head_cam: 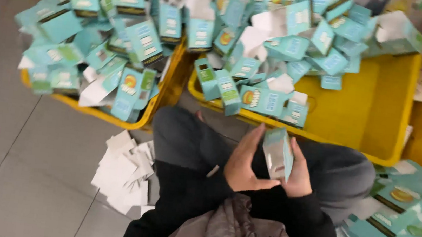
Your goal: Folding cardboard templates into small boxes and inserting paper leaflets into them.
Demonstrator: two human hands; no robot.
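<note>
I hold one small teal carton [278, 153] upright between both hands above my lap. My left hand [246, 161] wraps its left side and bottom, thumb across the underside. My right hand [299, 170] presses its right side. The carton's open end, pale inside, faces me. I sit with legs in dark trousers folded, sleeves black.
Two yellow crates hold heaps of the same teal cartons: one at the left [148, 117], one ahead [375, 146] with bare yellow floor on its right. White folded paper leaflets [124, 174] lie on the grey floor at my left. Flat teal cartons [404, 217] are piled at my right.
</note>
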